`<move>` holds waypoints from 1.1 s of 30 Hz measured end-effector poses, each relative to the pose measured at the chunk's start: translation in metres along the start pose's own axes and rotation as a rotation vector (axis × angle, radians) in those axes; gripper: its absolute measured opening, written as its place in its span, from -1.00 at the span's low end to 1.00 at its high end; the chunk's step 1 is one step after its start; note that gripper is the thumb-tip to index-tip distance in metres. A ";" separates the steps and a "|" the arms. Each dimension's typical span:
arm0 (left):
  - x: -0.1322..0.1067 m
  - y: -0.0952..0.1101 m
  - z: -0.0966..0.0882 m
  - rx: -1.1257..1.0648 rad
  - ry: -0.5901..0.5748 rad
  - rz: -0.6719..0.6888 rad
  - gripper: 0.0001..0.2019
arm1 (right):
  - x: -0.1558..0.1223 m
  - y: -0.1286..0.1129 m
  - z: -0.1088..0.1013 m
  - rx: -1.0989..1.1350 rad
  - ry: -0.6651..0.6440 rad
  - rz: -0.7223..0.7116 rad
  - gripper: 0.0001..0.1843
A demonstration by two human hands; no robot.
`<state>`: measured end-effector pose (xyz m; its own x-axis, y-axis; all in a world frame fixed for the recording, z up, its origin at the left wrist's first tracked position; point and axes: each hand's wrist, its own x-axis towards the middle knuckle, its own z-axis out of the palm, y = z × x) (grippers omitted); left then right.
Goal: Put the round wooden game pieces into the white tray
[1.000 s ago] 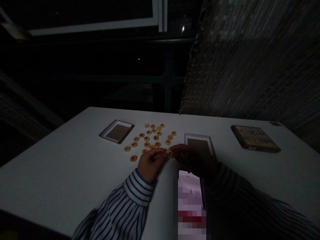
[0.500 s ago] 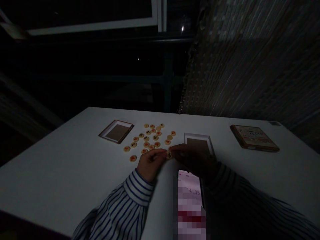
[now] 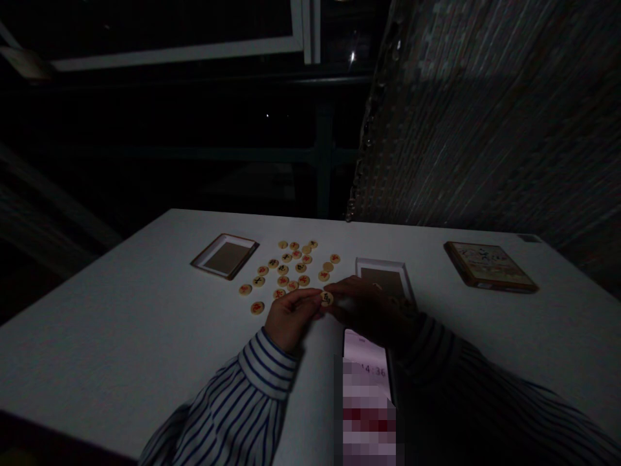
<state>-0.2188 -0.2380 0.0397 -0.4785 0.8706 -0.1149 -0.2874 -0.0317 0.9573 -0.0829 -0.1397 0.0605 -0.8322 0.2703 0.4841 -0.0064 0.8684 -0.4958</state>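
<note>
At lower centre lies a lit phone [image 3: 366, 349]. Above it, the left hand [image 3: 290, 320] pinches a disc [image 3: 326, 299] between thumb and finger; the right hand [image 3: 371, 307] has its fingertips at the disc's other edge, too shadowed to tell whether they grip. Mid-frame, about twenty loose discs [image 3: 283, 270] lie scattered, red and black mixed, seemingly unsorted. The right tray [image 3: 383, 265], partly hidden, and left tray [image 3: 228, 257] stand open; a box [image 3: 491, 265] lies flat at right.
</note>
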 end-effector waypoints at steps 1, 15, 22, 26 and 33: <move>0.000 0.001 0.000 0.000 -0.001 -0.001 -0.75 | 0.000 0.000 -0.001 -0.018 -0.016 -0.001 -0.74; -0.002 0.007 0.006 -0.014 0.030 0.040 -0.74 | 0.005 -0.015 -0.016 -0.308 -0.070 -0.026 -0.77; -0.004 0.008 0.011 -0.079 0.013 0.018 -0.76 | 0.005 -0.015 -0.018 -0.348 -0.028 -0.055 -0.76; -0.006 0.012 0.013 -0.095 0.028 0.011 -0.74 | 0.005 -0.014 -0.019 -0.318 0.009 -0.050 -0.75; -0.009 0.018 0.018 -0.111 -0.006 -0.010 -0.73 | 0.003 -0.010 -0.021 -0.273 0.064 -0.055 -0.73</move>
<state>-0.2044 -0.2377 0.0633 -0.4700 0.8741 -0.1227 -0.3823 -0.0763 0.9209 -0.0735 -0.1390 0.0826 -0.7980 0.2378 0.5538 0.1062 0.9600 -0.2592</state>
